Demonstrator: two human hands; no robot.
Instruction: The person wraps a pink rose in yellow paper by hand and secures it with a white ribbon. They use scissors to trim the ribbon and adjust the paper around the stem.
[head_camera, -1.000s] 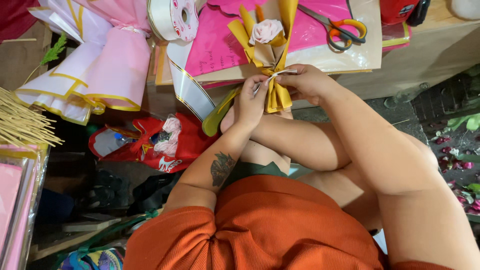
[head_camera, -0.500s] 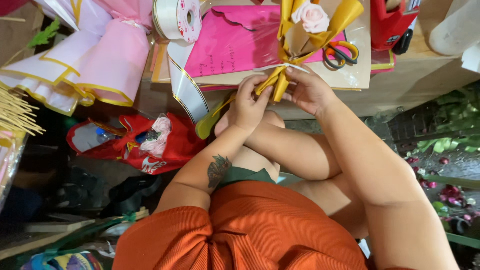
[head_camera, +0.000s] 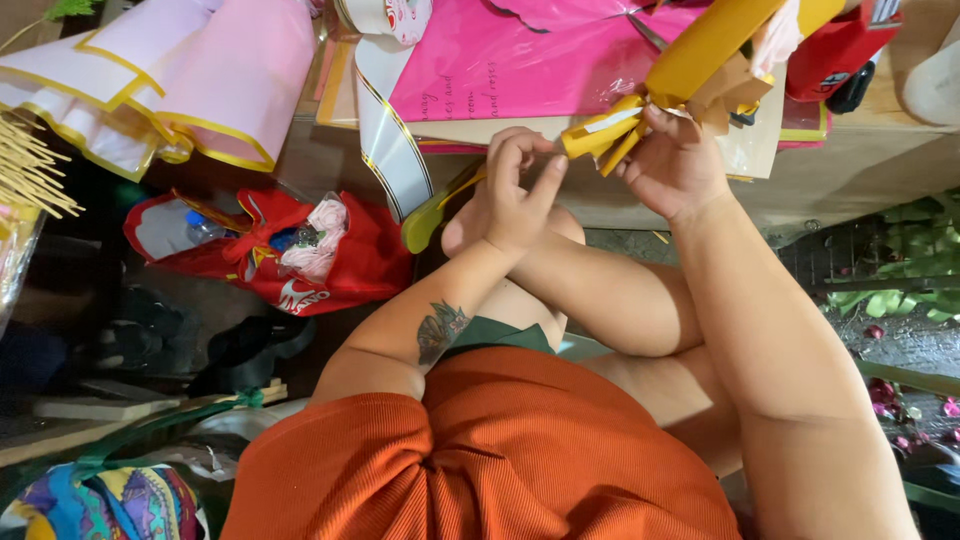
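A small bouquet in yellow wrapping paper (head_camera: 690, 55) tilts up to the right over the table edge, its top cut off by the frame. My right hand (head_camera: 672, 165) grips its gathered stem end. My left hand (head_camera: 518, 190) pinches the yellow stem tip and a strip of white ribbon (head_camera: 612, 122) wound there. Both forearms cross above my bent knees.
Pink wrapping sheets (head_camera: 520, 60) lie on the wooden table (head_camera: 840, 165), with a ribbon roll (head_camera: 385, 15) trailing a white gold-edged strip. A red tool (head_camera: 840, 50) sits at right. Pink and white wraps (head_camera: 190, 85), wooden sticks (head_camera: 30, 170) and a red bag (head_camera: 270, 250) are left.
The view has shifted so the bouquet sits higher and further right. The bouquet has tilted to the right, and my left fingers have moved onto the stem tip.
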